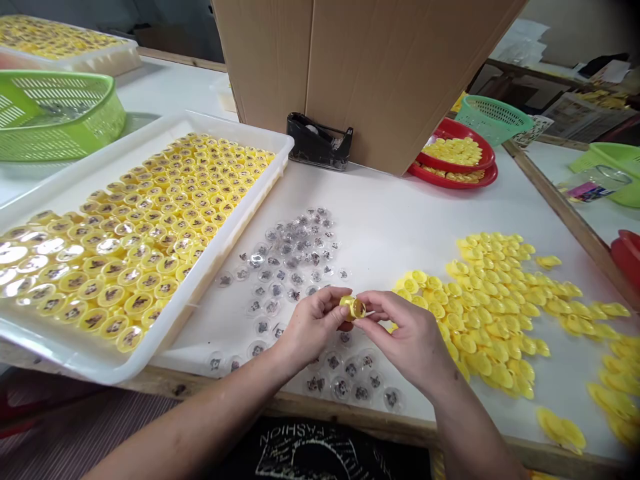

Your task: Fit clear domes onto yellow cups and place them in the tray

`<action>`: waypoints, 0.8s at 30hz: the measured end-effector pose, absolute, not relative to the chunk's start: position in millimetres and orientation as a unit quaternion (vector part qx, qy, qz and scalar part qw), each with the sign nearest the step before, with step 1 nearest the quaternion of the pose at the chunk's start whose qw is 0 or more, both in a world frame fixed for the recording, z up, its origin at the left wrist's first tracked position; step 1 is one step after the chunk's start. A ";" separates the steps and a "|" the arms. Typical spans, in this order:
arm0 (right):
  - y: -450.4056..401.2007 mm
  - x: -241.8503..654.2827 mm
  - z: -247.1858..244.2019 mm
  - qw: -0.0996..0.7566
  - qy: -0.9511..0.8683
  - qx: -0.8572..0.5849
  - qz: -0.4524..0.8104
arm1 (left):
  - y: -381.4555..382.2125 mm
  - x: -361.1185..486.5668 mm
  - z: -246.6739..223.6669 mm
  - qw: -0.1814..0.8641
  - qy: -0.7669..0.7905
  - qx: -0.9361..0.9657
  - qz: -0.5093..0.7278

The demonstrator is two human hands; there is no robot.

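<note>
Between the fingertips of both hands is a small round yellow piece (pixel 353 307) with a dark picture on its face, held above the table. My left hand (pixel 320 319) pinches it from the left. My right hand (pixel 397 323) has thumb and fingers closed on its right side. Below and around the hands lie clear discs (pixel 295 250) with small dark animal pictures. A spread of loose yellow pieces (pixel 480 320) lies to the right. On the left, a white tray (pixel 200 293) holds rows of yellow pieces with pictured faces.
A black tape dispenser (pixel 320 143) stands against a large cardboard box (pixel 370 73). Red plates (pixel 487 157) with yellow pieces and a mint basket (pixel 493 117) are at back right. A green basket (pixel 95 127) and another filled tray (pixel 115 57) stand at back left.
</note>
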State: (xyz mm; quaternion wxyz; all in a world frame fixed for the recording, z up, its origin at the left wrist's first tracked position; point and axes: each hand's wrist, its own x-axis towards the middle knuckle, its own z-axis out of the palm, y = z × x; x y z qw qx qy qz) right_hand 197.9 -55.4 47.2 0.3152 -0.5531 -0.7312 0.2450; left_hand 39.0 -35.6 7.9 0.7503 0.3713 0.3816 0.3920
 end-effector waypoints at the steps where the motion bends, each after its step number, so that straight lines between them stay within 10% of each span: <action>1: -54.9 198.9 48.1 0.312 -0.738 -0.549 0.238 | -35.7 38.9 8.3 0.752 0.382 0.369 0.390; 24: -55.5 193.5 48.1 0.298 -0.794 -0.511 0.138 | -35.7 40.9 5.8 0.752 0.392 0.352 0.396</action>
